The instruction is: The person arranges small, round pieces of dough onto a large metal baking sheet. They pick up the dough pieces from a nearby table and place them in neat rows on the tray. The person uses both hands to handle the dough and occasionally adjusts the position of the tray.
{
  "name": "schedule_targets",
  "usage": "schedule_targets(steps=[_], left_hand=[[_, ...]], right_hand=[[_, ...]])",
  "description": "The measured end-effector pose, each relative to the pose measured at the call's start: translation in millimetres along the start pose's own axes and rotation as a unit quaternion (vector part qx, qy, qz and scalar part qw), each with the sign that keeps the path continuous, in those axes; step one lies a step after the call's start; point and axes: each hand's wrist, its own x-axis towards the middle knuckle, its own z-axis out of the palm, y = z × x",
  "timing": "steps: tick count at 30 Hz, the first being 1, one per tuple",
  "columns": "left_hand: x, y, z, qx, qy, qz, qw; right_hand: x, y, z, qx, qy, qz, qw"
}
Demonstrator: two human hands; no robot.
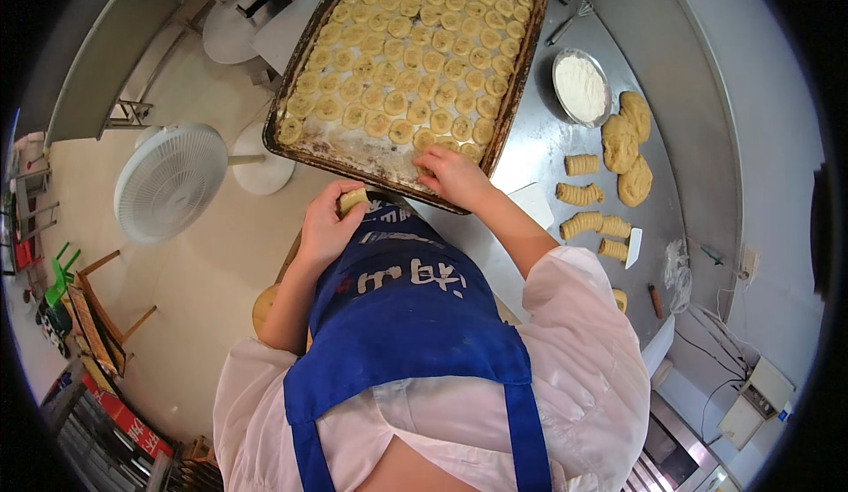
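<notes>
A large, dark-rimmed baking tray (371, 151) stretches out before me, covered in rows of small, flat dough rounds (395, 102) with pressed centres. My right hand (452, 175) is over the tray's near right part, fingertips down at a dough piece (423, 171) they partly cover. Whether the fingers grip or press that piece cannot be seen. Just off the tray's near edge, my left hand (329, 219) holds a short dough roll (352, 200) between thumb and fingers, in front of my blue apron.
On the metal table (530, 144) to the right are a bowl of flour (580, 88), dough lumps (621, 144), sliced dough rolls (580, 194), a white scraper (633, 248) and a whisk (571, 21). A white fan (170, 184) stands on the left, beyond the tray's corner.
</notes>
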Motion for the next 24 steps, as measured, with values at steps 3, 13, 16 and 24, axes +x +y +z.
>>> schedule_targets(steps=[3, 13, 16, 24], left_hand=[[-4.0, -11.8, -3.9, -0.035, 0.000, -0.044, 0.998], [-4.6, -14.6, -0.6, -0.065, -0.030, -0.044, 0.996], [-4.9, -7.9, -3.8, -0.118, -0.024, -0.066, 0.990], [-10.5, -10.8, -8.1, -0.204, -0.022, -0.134, 0.970]], right_hand=[[5.1, 0.6, -7.7, -0.054, 0.000, -0.027, 0.998], [48.6, 2.9, 32.7, -0.252, 0.104, -0.039, 0.961], [52.5, 6.3, 34.9, -0.267, 0.117, -0.040, 0.956], [64.3, 5.1, 30.0, -0.229, 0.108, 0.016, 0.967]])
